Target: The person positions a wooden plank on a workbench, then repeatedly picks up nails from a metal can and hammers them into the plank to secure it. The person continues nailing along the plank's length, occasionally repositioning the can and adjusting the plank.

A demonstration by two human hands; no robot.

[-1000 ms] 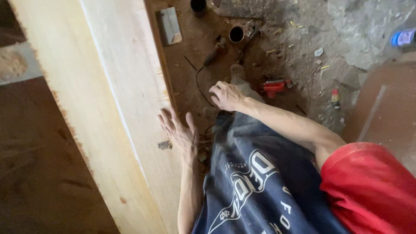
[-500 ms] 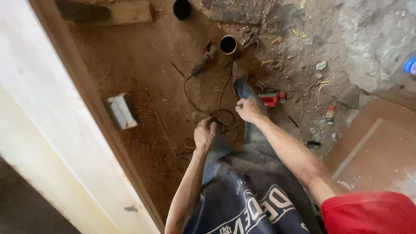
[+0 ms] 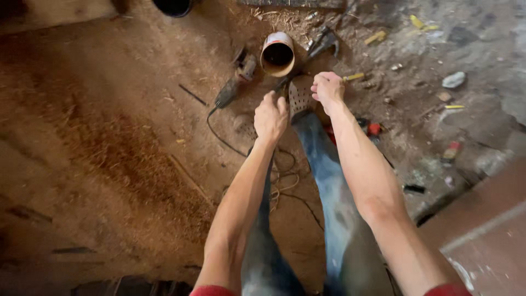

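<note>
We look down on a dirt floor (image 3: 109,142) strewn with sawdust. Our jeans-clad legs (image 3: 334,197) stretch forward across it, feet toward an open can (image 3: 278,53) lying on its side, our landmark. Just left of the can lies a power tool (image 3: 235,82), its black cord (image 3: 219,134) trailing back toward us. Just below the can our left hand (image 3: 270,116) is curled shut, seemingly around a dark, thin handle; what it belongs to we cannot tell. Below and right of the can our right hand (image 3: 327,87) is closed into a loose fist at the shoe (image 3: 300,97); whether it pinches anything we cannot tell. A red tool (image 3: 372,129) lies farther right.
</note>
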